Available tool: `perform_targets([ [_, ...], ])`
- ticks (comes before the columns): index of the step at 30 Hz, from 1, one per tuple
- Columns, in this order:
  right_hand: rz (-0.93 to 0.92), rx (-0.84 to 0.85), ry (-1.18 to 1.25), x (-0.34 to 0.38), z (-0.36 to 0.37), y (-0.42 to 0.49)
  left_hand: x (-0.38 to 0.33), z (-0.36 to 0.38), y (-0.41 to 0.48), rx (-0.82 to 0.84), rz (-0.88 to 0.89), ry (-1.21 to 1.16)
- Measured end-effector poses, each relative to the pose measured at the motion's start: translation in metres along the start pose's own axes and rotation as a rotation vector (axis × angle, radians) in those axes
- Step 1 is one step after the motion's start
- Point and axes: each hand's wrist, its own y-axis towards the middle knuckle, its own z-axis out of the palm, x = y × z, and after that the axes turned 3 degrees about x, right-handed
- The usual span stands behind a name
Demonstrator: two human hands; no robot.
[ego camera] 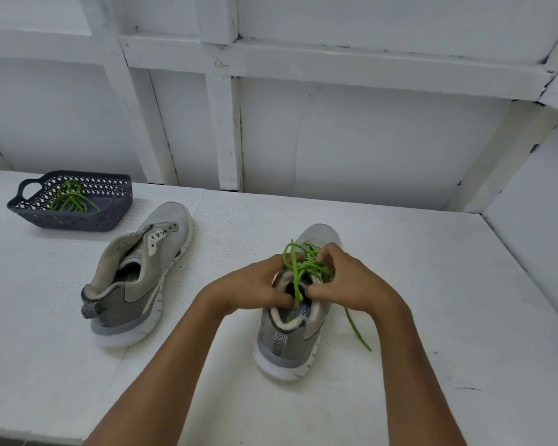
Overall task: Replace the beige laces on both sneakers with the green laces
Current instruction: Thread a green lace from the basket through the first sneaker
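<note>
Both hands, left hand and right hand, pinch the soft, floppy green lace with closed fingers over the shoe; hold it near its stiff tip.

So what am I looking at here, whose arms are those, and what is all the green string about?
There is no machine here. A person wears a camera on the head, so this single picture looks down along their own two bare arms. On the white table stand two grey sneakers. The left hand and right hand work together at the near sneaker, fingers closed on a green lace being threaded through it; one end trails onto the table. The other sneaker, to the left, has no lace. Behind it a dark basket holds another green lace.
</note>
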Motion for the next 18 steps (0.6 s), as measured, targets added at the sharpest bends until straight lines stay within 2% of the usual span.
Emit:
perform_targets([
  [3,-0.015,-0.06,0.023,-0.001,-0.002,-0.002,0.001,0.018,0.006,-0.188,-0.01,-0.013],
  [7,-0.044,-0.177,0.061,-0.008,-0.016,-0.007,-0.007,0.038,0.018,-0.309,-0.006,-0.061],
  [12,-0.009,-0.181,0.083,-0.018,-0.028,-0.01,-0.021,0.044,0.031,-0.32,-0.007,-0.13],
  [18,0.004,-0.066,-0.029,-0.017,-0.026,-0.015,-0.011,0.048,0.025,-0.316,-0.011,-0.204],
])
